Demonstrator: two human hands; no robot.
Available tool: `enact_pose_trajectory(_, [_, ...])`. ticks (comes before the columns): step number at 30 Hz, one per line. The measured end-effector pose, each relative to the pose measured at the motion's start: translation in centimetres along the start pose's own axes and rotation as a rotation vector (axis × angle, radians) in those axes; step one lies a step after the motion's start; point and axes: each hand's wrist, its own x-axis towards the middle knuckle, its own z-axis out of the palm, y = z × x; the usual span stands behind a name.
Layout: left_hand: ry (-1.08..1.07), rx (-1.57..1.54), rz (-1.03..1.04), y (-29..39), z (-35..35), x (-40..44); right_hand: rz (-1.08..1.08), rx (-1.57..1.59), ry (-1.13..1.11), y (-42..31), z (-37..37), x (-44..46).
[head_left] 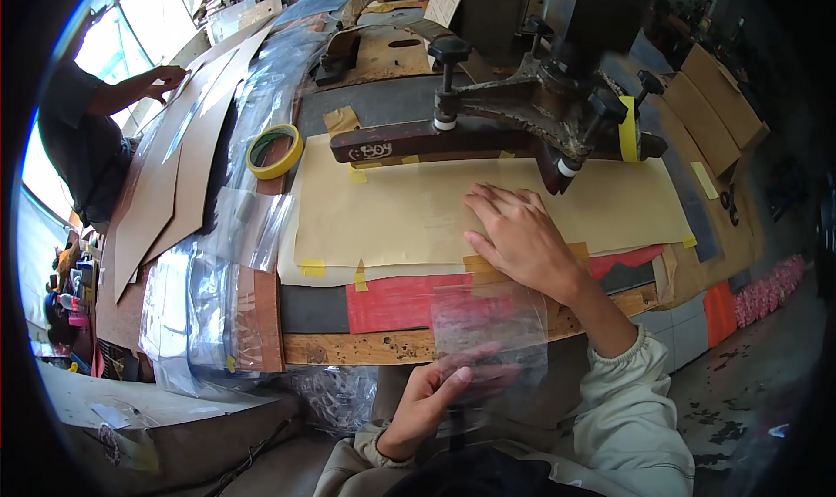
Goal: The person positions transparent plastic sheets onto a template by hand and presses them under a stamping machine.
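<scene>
A clear plastic sheet (522, 331) hangs over the front edge of the bench. My left hand (427, 401) grips its lower part between thumb and fingers, and the fingers show faintly through the film. On a cream paper sheet (374, 218), my right hand (522, 236) rests palm down with its fingers stretched out. Bits of yellow tape (312, 268) stick along the paper's edges. Brown tape (479, 264) runs near my right wrist. Under the paper lies a red strip (383, 304) on a dark mat.
Just behind my right hand stands a dark metal clamp bar (392, 142) with knobs. A yellow tape roll (274, 152) lies left of the paper, near clear plastic bags (187, 305) and brown boards (157, 201). Another person (87, 131) works at far left. Scissors (729, 208) are at right.
</scene>
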Motion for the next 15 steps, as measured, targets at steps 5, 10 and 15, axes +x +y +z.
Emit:
enact_pose_trajectory(5, [-0.053,-0.015,0.009,-0.1,-0.59,0.18,0.008,-0.056,0.032,0.01,0.57,0.02])
enact_pose_trajectory(10, [-0.067,0.002,0.036,-0.32,-0.81,0.56,0.026,-0.102,0.049,-0.23,0.82,0.17])
enact_pose_trajectory(15, [-0.047,0.035,0.045,-0.57,-0.86,0.71,0.002,-0.073,0.046,0.13,0.86,0.46])
